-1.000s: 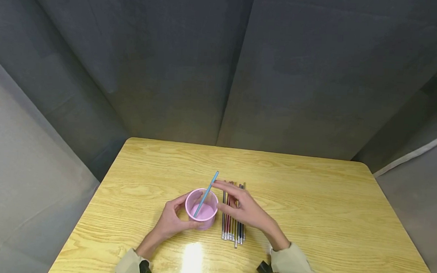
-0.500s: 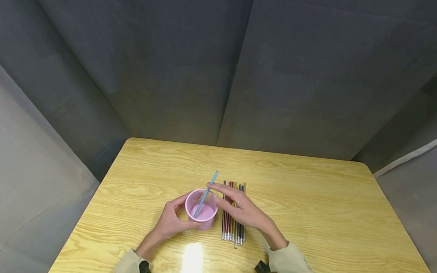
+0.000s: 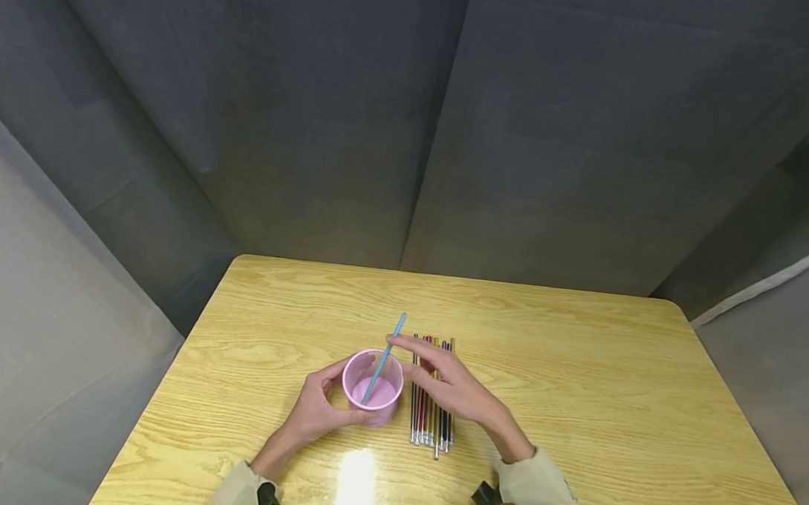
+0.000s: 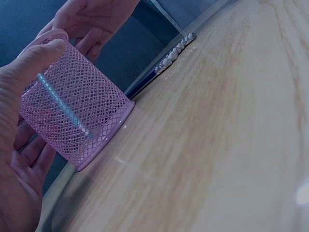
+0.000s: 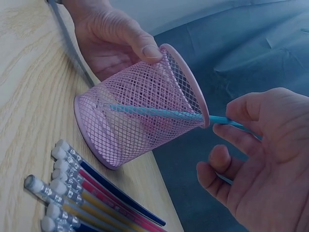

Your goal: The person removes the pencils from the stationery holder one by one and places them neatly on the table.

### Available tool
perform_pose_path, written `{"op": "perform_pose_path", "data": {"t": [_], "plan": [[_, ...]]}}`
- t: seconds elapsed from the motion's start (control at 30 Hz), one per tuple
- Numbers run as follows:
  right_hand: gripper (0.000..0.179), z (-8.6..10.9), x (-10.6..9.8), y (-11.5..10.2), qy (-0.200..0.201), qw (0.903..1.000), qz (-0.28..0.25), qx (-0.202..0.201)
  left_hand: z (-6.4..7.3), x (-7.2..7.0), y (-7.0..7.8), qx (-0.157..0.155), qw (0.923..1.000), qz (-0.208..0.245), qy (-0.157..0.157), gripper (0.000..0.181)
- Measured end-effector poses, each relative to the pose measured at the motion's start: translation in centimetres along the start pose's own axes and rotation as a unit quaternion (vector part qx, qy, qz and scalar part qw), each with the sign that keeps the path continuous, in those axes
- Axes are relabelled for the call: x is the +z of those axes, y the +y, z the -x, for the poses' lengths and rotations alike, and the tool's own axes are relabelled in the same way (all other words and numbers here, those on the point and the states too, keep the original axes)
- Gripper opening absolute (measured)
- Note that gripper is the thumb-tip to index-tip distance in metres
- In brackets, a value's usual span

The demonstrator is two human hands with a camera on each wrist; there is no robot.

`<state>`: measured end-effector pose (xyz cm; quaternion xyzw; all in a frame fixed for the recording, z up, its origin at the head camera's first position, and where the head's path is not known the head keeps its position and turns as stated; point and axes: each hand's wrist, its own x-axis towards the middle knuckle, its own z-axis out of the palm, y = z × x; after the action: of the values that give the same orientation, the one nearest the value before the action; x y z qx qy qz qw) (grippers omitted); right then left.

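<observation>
A pink mesh pencil cup (image 3: 372, 411) stands on the table. My left hand (image 3: 320, 409) grips it from the left, with the thumb (image 4: 41, 55) near the rim. Inside the cup a light blue pencil (image 5: 154, 111) leans, eraser end down, its upper part rising past the rim. My right hand (image 3: 456, 384) is at the cup's right side and pinches that upper part between thumb and finger (image 5: 236, 137). Below the right hand lies a row of pencils (image 3: 432, 424) in dark blue, red and yellow. The hand covers part of the row.
The wooden table (image 3: 574, 385) extends far to the right and behind the cup. Dark grey cloth (image 3: 315, 130) hangs along the back edge, and lighter cloth (image 3: 55, 307) hangs at the left. A bright reflection lies on the tabletop near the front.
My right hand first slid a little left along the blue pencil, then shifted slightly back right. The pencil's top has moved slightly up and right. The left hand and cup stay put.
</observation>
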<state>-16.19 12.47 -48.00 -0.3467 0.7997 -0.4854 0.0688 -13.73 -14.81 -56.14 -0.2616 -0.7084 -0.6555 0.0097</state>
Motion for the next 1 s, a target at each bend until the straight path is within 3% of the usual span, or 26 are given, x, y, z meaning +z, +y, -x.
{"op": "perform_pose_path", "data": {"t": [0.47, 1.0], "plan": [[0.047, 0.1, -0.8, -0.2, 0.064, 0.9975, 0.000, -0.031, 0.0, 0.0, 0.2, -0.014, 0.9999, -0.006, -0.001, 0.087], [0.046, 0.1, -1.6, -0.8, 0.085, 0.9955, -0.013, -0.040, 0.0, -0.1, 0.0, -0.012, 0.9999, -0.002, 0.002, 0.087]]}}
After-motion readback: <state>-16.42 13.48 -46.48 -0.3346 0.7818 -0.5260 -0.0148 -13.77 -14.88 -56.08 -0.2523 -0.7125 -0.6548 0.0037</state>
